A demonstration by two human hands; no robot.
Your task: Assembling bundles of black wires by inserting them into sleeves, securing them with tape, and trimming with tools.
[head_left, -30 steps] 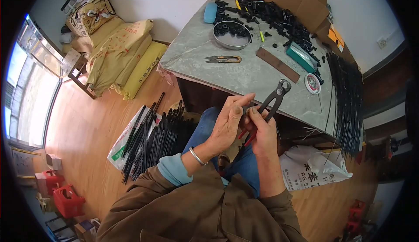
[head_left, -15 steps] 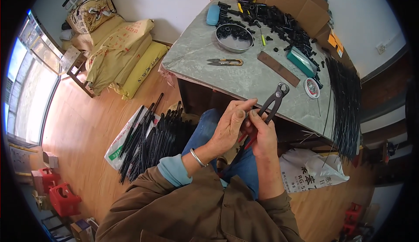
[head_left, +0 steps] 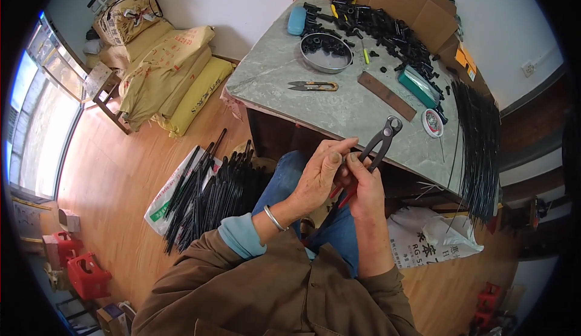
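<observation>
End-cutting pincers held at the near tabletop edge

My right hand (head_left: pixel 365 192) is clamped on the red grips of the pincers (head_left: pixel 370 154); my left hand (head_left: pixel 319 175) closes against them, fingertips beside the handles. Risk, as I judge it: squeezing could pinch those fingertips.

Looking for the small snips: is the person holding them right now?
No. The snips lie on the table, while both hands hold the pincers.
</observation>
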